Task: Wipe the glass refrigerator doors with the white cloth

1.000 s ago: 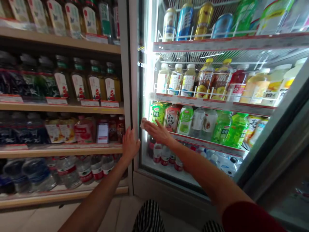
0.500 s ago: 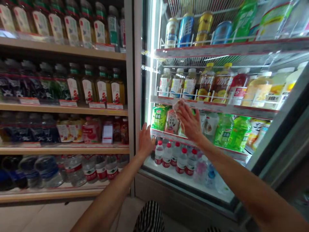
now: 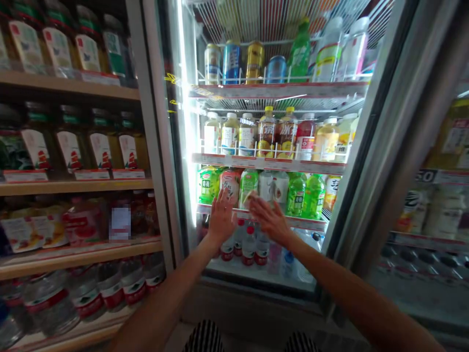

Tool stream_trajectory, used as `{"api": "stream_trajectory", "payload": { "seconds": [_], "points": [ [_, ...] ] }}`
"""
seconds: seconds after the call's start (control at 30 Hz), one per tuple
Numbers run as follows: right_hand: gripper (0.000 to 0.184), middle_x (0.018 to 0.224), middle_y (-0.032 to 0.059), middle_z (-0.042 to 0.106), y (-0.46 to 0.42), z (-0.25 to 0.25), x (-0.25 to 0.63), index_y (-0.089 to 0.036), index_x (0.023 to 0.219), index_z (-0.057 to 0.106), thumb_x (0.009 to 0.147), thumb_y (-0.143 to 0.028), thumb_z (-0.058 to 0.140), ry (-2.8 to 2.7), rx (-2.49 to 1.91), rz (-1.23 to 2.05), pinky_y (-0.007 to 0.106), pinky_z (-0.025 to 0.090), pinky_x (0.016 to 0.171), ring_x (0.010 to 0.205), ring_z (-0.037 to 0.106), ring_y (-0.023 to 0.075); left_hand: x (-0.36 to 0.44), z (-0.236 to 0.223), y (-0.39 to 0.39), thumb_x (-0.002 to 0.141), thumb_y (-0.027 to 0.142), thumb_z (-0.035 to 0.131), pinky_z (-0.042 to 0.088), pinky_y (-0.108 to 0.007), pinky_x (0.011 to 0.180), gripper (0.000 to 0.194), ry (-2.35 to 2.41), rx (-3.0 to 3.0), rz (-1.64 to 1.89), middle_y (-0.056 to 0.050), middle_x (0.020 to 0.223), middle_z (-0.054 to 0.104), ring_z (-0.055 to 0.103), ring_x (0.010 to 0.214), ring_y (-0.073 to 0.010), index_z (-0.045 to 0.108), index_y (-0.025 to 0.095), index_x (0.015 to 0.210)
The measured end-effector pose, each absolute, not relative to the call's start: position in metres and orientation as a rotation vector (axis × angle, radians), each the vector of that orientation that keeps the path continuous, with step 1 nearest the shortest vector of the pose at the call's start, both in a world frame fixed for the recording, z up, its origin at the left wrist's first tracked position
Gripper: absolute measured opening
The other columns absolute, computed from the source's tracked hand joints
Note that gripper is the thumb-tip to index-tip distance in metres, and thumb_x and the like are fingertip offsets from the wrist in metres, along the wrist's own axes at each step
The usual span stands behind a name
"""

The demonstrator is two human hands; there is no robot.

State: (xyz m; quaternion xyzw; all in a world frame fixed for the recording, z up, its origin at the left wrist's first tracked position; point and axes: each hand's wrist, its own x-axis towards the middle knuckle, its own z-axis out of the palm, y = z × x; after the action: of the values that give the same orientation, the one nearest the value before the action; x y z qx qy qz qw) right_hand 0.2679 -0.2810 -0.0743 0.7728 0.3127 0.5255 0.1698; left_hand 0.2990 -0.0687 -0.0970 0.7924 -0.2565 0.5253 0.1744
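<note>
Both arms reach toward the lit front of a drinks fridge (image 3: pixel 269 159). My left hand (image 3: pixel 222 220) is open, its fingers outstretched and pointing up. It appears to rest against the glass, over the pink-labelled bottle (image 3: pixel 229 182). A little to its right, my right hand (image 3: pixel 269 220) holds a pale cloth (image 3: pixel 250 198) flat under its fingers against the front. Only a small edge of that cloth shows. Behind the right hand stand a green bottle (image 3: pixel 249 187) and pale grey-white bottles (image 3: pixel 273 186).
Open wooden shelves (image 3: pixel 76 186) with bottled drinks stand on the left, beyond a metal frame (image 3: pixel 156 122). To the right runs a thick metal door edge (image 3: pixel 395 132), with another stocked cooler (image 3: pixel 432 205) past it. Red-capped water bottles (image 3: pixel 249 244) fill part of the fridge bottom.
The view has swung right and the fridge now sits more centrally. My right hand with the cloth has moved down from the shelf edge to the lower bottle row, closer to my left hand.
</note>
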Motion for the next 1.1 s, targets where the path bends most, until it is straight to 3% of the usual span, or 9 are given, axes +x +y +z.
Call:
{"api": "stream_trajectory", "payload": {
  "seconds": [0.1, 0.27, 0.47, 0.67, 0.83, 1.0, 1.1],
  "points": [
    [0.047, 0.142, -0.0012, 0.037, -0.295, -0.077, 0.262, -0.027, 0.13, 0.041, 0.085, -0.015, 0.043, 0.931, 2.203, 1.402, 0.044, -0.002, 0.115, 0.137, 0.019, 0.0138, 0.293, -0.1, -0.084, 0.077, 0.015, 0.048, 0.022, -0.047, 0.11, 0.058, -0.796, 2.278, 1.438, -0.012, 0.148, 0.02, 0.014, 0.138, -0.0249, 0.033, 0.017, 0.133],
    [0.045, 0.147, 0.0053, 0.028, -0.315, -0.051, 0.259, -0.023, 0.131, 0.042, 0.086, -0.02, 0.043, 0.466, 2.325, 1.763, 0.05, 0.0, 0.113, 0.138, 0.016, 0.0212, 0.289, -0.102, -0.102, 0.076, 0.015, 0.048, 0.02, -0.049, 0.11, 0.059, -0.846, 2.271, 1.411, -0.011, 0.148, 0.02, 0.013, 0.138, -0.0249, 0.033, 0.018, 0.134],
    [0.043, 0.138, -0.0005, 0.044, -0.337, -0.109, 0.241, -0.029, 0.126, 0.046, 0.085, -0.015, 0.043, 0.745, 2.279, 1.444, 0.045, 0.004, 0.115, 0.136, 0.024, 0.0151, 0.286, -0.106, -0.113, 0.077, 0.016, 0.048, 0.022, -0.048, 0.11, 0.054, -0.903, 2.22, 1.426, -0.011, 0.147, 0.025, 0.015, 0.137, -0.0248, 0.038, 0.018, 0.131],
    [0.048, 0.146, 0.0099, 0.027, -0.381, -0.091, 0.227, -0.021, 0.132, 0.041, 0.084, -0.018, 0.043, 0.084, 2.272, 1.968, 0.053, 0.014, 0.11, 0.136, 0.023, 0.0248, 0.287, -0.111, -0.123, 0.076, 0.014, 0.048, 0.022, -0.049, 0.11, 0.054, -0.914, 2.221, 1.42, -0.011, 0.146, 0.026, 0.016, 0.137, -0.0257, 0.039, 0.018, 0.13],
    [0.058, 0.146, 0.0066, 0.028, -0.398, -0.132, 0.21, -0.028, 0.138, 0.029, 0.083, -0.014, 0.042, 0.196, 2.331, 1.776, 0.051, 0.018, 0.11, 0.135, 0.026, 0.0228, 0.288, -0.117, -0.127, 0.076, 0.013, 0.048, 0.022, -0.05, 0.11, 0.058, -0.941, 2.24, 1.402, -0.011, 0.147, 0.023, 0.013, 0.138, -0.026, 0.036, 0.019, 0.133],
    [0.057, 0.15, 0.0098, 0.015, -0.411, -0.106, 0.222, -0.019, 0.14, 0.028, 0.084, -0.016, 0.039, -0.036, 2.253, 2.163, 0.048, 0.029, 0.107, 0.137, 0.02, 0.0265, 0.289, -0.122, -0.129, 0.076, 0.013, 0.047, 0.021, -0.05, 0.11, 0.058, -0.937, 2.219, 1.411, -0.011, 0.148, 0.019, 0.011, 0.138, -0.0264, 0.035, 0.019, 0.133],
    [0.055, 0.15, 0.0112, 0.017, -0.396, -0.112, 0.229, -0.017, 0.138, 0.031, 0.083, -0.015, 0.038, -0.087, 2.225, 2.196, 0.05, 0.027, 0.107, 0.137, 0.02, 0.0273, 0.29, -0.122, -0.129, 0.077, 0.013, 0.048, 0.021, -0.05, 0.11, 0.06, -0.948, 2.233, 1.404, -0.01, 0.148, 0.019, 0.011, 0.138, -0.0264, 0.033, 0.02, 0.134]
  ]
}}
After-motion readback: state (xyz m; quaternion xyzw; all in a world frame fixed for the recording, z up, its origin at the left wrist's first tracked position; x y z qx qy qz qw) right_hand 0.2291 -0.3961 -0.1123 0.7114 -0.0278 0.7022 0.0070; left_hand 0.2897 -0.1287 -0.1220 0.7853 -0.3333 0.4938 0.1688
